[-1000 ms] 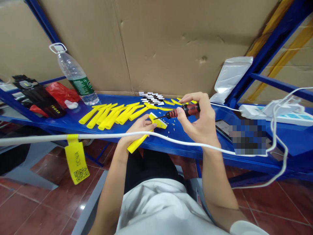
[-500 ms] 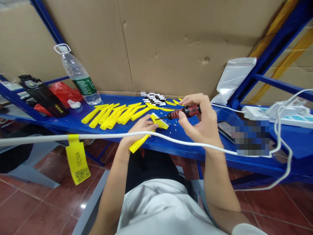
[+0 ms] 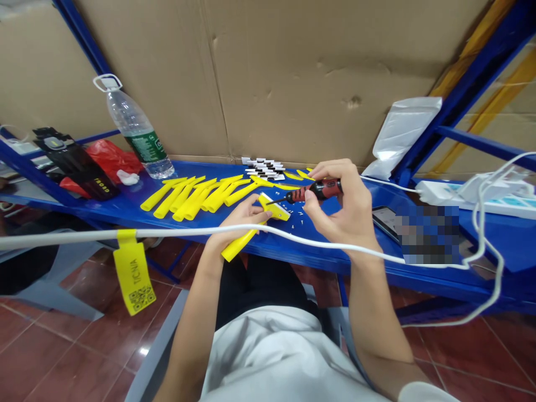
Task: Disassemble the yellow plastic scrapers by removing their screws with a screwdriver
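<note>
My left hand is closed around a yellow scraper, whose wide head with a pale edge points to the right. Its hollow handle sticks out below my palm, toward my lap. Held in the fingers of my right hand is a red and black screwdriver, tilted slightly down to the left. The screwdriver's tip meets the scraper head near my left thumb; whether a screw sits under it is too small to tell. Small loose screws lie scattered on the blue table just beyond the scraper.
Several yellow handles lie in a row at the left, behind them a water bottle. Black-and-white strips are stacked at the back. A white cable crosses in front of my forearms. A phone and power strip lie right.
</note>
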Tool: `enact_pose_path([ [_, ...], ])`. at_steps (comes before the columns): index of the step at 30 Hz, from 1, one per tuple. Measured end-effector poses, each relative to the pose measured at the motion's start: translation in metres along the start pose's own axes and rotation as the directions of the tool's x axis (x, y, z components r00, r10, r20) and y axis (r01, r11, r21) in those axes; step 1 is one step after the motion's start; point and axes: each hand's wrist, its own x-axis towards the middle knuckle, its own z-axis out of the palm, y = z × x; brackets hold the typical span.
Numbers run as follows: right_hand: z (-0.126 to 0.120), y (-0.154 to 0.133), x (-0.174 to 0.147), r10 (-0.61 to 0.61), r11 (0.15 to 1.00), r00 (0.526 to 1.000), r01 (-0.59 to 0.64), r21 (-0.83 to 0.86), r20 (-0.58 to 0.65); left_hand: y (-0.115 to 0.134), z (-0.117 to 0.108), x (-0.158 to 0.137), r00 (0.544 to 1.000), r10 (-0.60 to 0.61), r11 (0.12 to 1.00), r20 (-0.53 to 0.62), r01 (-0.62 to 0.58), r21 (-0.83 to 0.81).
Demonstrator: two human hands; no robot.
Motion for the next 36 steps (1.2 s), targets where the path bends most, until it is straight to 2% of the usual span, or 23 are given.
enact_pose_path([
  [10,0.0005,0.0016,-0.0008,-0.046,0.999,0.999,0.046,0.004,-0.005,-0.0006,0.0006,-0.0006,1.000,0.000,1.000,-0.025,0.000,0.013],
  [19,-0.0008,0.0009,-0.0022,0.035,0.999,0.999,-0.035,-0.005,-0.018,0.0015,0.0013,-0.0010,0.999,-0.026,1.000,-0.045,0.027,0.014],
  [24,-0.0010,-0.0009,0.0002,0.013,0.999,1.000,-0.013,0.047,-0.005,0.0004,-0.0007,-0.0013,1.000,-0.010,1.000,-0.024,0.010,-0.004],
  [29,-0.0037,0.0001,0.0008,0.059,0.998,0.998,-0.058,0.018,-0.027,0.0010,-0.0008,-0.0017,0.999,-0.018,1.000,-0.033,0.017,-0.022],
  [33,-0.0037,0.0012,-0.0015,0.030,0.999,1.000,-0.030,0.039,0.002,0.0027,-0.0003,-0.0021,0.998,-0.029,1.000,-0.056,0.029,-0.012],
  [36,-0.0026,0.0005,-0.0021,0.096,0.995,0.995,-0.096,0.030,-0.001,0.0044,0.0001,-0.0020,0.998,-0.035,0.999,-0.047,0.035,0.001],
])
